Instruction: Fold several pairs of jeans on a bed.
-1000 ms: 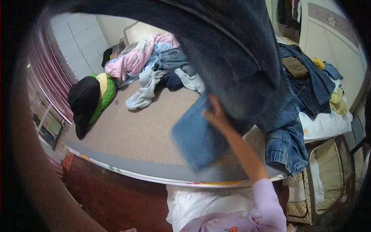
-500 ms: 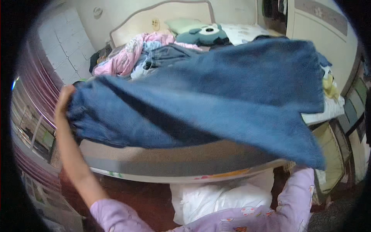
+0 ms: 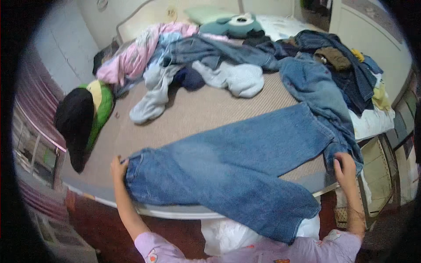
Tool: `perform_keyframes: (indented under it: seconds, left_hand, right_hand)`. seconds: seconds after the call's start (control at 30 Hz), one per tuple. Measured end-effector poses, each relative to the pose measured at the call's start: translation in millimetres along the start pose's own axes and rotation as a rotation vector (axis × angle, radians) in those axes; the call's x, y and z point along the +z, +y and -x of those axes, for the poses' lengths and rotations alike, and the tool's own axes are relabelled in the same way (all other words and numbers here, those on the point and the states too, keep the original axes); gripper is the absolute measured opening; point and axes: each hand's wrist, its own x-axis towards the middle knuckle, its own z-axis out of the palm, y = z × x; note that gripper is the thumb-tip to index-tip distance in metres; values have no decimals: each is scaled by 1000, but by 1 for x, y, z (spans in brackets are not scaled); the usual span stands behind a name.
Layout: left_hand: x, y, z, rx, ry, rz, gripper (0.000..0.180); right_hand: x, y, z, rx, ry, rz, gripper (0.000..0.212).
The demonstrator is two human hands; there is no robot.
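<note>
A pair of blue jeans [image 3: 228, 175] lies spread across the near part of the bed, waist to the left. One leg points far right; the other hangs over the near edge. My left hand [image 3: 119, 168] is closed on the waistband. Beyond the leg ends, my right hand [image 3: 347, 168] is held with fingers loosely bent and apart, gripping nothing that I can see. It is over the lower end of a second, faded pair of jeans [image 3: 307, 83], which runs down the bed's right side; whether it touches them I cannot tell.
On the bed [image 3: 197, 116] are grey-white garments [image 3: 241, 79], a pink patterned cloth [image 3: 131, 59], a dark clothes pile [image 3: 342, 65] and a teal plush pillow [image 3: 228, 27]. A black-and-green cushion-like thing [image 3: 79, 118] lies at the left edge. White bedding or bag-like material [image 3: 223, 234] sits below the near edge.
The jeans came down from the air onto the bed, uncovering the clothes behind. My left hand moved right and nearer, still on the waistband. My right hand, hidden before, now shows away from the hems.
</note>
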Motion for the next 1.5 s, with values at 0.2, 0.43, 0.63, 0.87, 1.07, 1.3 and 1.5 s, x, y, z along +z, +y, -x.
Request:
perform_keyframes:
  seconds: [0.2,0.43,0.63,0.87,1.07,1.3,1.5]
  left_hand:
    - [-44,36,45,367,368,-548,26]
    - [-54,93,143,507,59,52,21]
    - [-61,171,162,904,-94,-149,40]
    - [-30,179,144,1369,-331,-143,44]
    - [0,207,123,816,-402,154,20]
    - [22,248,57,231,-882,189,33]
    - [48,236,44,228,-746,210,35]
  right_hand:
    - [77,-67,139,253,157,-74,50]
    - [156,-5,172,734,28,-741,76]
    - [141,31,145,796,96,-1285,75]
    - [5,49,117,524,135,-1222,27]
    - [-60,6,-27,396,226,-1703,29]
    - [1,60,-134,580,-50,-1327,26]
    - [5,71,-137,623,-177,-569,30]
